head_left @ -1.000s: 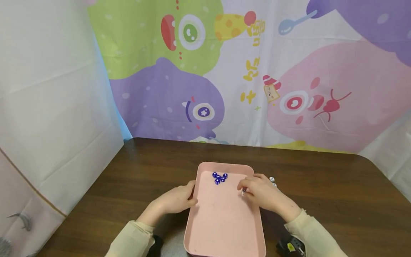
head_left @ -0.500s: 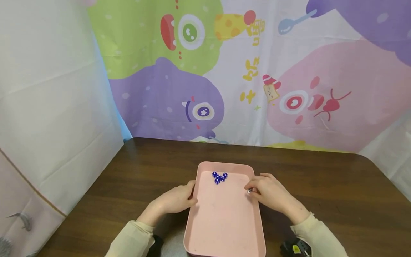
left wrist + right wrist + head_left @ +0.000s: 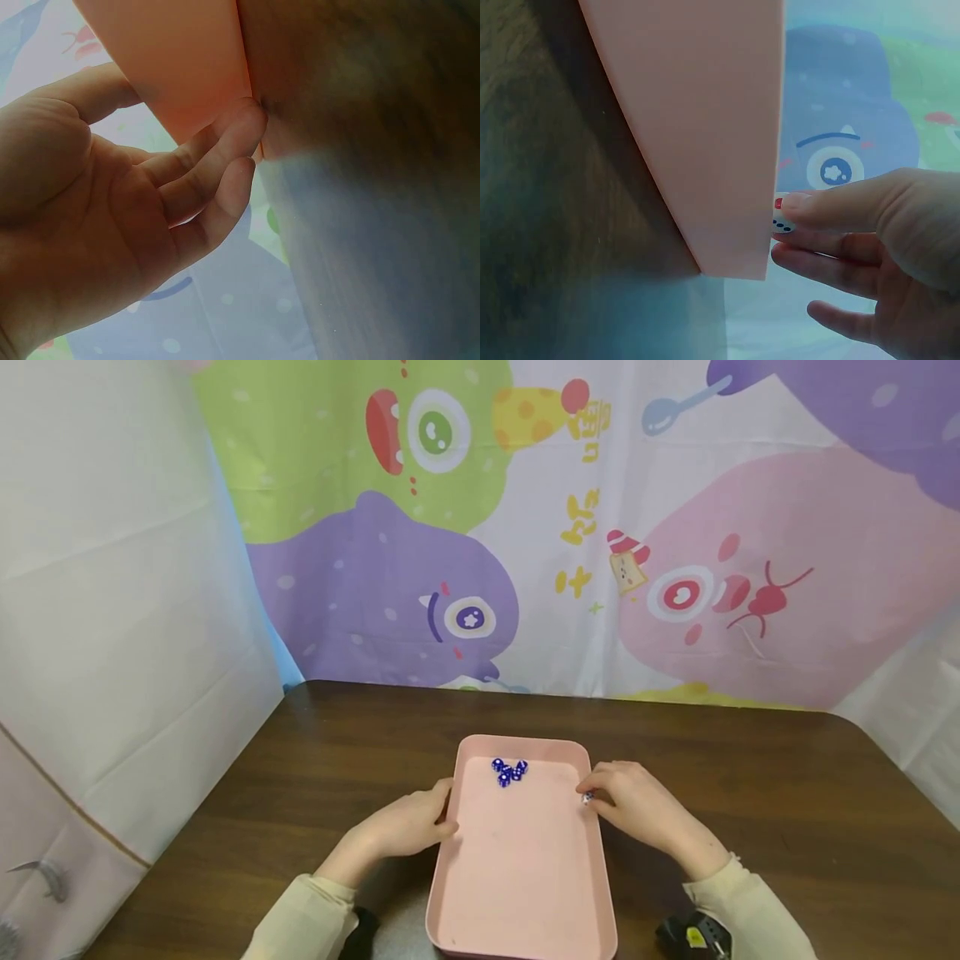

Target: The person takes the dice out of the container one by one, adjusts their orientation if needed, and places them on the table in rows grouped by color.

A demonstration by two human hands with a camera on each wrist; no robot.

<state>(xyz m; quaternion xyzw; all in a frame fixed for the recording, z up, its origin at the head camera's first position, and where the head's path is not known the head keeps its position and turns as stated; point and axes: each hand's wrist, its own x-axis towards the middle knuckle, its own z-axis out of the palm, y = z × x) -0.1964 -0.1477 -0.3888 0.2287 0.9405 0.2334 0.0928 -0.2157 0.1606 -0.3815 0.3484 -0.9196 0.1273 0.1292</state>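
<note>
A pink rectangular tray lies lengthwise before me on the table. My left hand grips its left wall; in the left wrist view the fingers lie along the outside, while the thumb tip is hidden behind the wall. At the tray's right rim, my right hand pinches a white die between thumb and fingertips. Red and black pips show on that die in the right wrist view, close by the wall's top edge. Several blue dice with white pips sit clustered at the tray's far end.
The dark wooden table extends around the tray. Behind it hangs a cartoon-printed curtain, with a white cloth on the left. A black device shows beside the right sleeve.
My right hand has moved rightward from over the tray's interior to its right rim, keeping the white die. White dice seen earlier beyond that hand are now out of sight. The left hand stays put.
</note>
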